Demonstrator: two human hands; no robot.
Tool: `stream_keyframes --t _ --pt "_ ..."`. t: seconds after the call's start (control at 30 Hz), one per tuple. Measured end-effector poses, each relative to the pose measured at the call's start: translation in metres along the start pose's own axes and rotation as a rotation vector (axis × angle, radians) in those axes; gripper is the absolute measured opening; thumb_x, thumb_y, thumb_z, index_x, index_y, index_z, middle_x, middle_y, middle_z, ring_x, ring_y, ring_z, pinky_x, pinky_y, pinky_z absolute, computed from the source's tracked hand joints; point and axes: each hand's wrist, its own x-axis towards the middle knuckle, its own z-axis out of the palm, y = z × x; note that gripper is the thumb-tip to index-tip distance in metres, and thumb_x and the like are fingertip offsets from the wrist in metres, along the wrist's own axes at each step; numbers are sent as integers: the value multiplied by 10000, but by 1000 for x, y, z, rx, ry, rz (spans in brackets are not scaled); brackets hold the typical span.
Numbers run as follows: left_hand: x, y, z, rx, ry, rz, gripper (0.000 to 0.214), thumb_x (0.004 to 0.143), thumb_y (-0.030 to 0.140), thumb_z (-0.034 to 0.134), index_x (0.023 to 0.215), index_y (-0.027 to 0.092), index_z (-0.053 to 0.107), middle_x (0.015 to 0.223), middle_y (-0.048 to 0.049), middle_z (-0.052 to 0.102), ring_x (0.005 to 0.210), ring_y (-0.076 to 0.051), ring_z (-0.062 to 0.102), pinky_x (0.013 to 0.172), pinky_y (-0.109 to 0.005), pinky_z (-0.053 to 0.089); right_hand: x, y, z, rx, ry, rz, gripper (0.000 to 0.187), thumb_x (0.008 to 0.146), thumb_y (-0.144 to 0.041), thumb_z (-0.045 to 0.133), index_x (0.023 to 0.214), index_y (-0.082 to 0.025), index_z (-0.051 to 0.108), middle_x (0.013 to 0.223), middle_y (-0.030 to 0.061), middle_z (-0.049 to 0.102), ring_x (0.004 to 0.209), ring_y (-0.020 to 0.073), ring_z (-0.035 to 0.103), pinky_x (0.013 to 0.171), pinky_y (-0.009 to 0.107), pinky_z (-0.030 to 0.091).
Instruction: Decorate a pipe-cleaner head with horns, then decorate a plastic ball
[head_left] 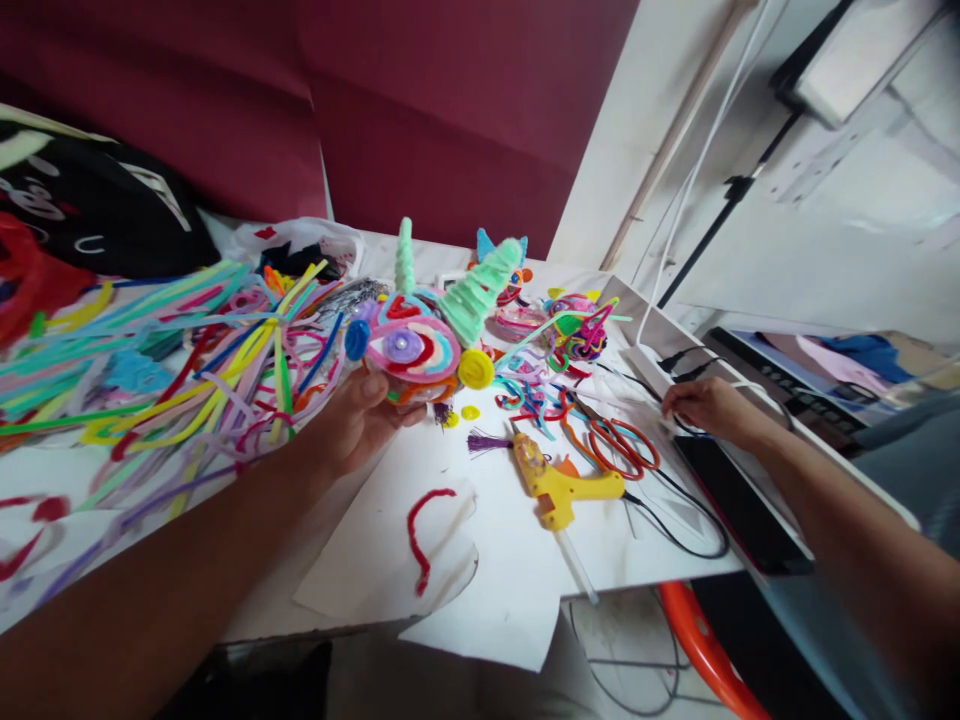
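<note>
My left hand [360, 420] is closed around the lower left side of a colourful pipe-cleaner mask [420, 345], holding it above the table. The mask has mint-green horns, a swirled pink-edged eye with a purple centre, and blue and yellow coils at its sides. My right hand [709, 408] is at the table's right edge, fingers pinched together near black cables; what they grip is hidden. Close below it lies a black phone [739, 500]. Between my hands a yellow glue gun [559, 485] rests on the table, a clear glue stick poking out of its back.
Loose pipe cleaners [210, 390] heap up on the left. White paper [390, 540] bears a curved red pipe cleaner [416, 540]. Behind are another pipe-cleaner figure [581, 330], a plastic bag [300, 240] and a black bag [97, 200]. An orange-red chair rim [705, 640] stands below the edge.
</note>
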Motion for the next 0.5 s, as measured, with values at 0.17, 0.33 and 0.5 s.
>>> stream_keyframes --t 0.17,0.33,0.5 --pt "0 0 0 11 -8 -3 354 629 449 834 728 159 656 635 21 583 570 -82 450 499 -217 388 -3 1 2 -94 88 39 255 950 -382 559 995 -147 647 962 22 663 819 163 646 735 328 551" --pt "-1 1 0 -16 26 -11 379 594 438 858 777 172 661 673 18 622 580 -89 488 498 -217 397 -4 -3 8 -182 164 21 229 951 -365 563 1030 -164 635 989 35 661 845 159 646 756 337 546" --pt "-1 2 2 -28 14 -3 394 589 432 862 789 169 648 666 17 620 582 -92 491 495 -216 389 -7 -5 17 -217 233 -45 266 985 -385 488 942 -166 632 816 8 653 725 138 635 711 308 516"
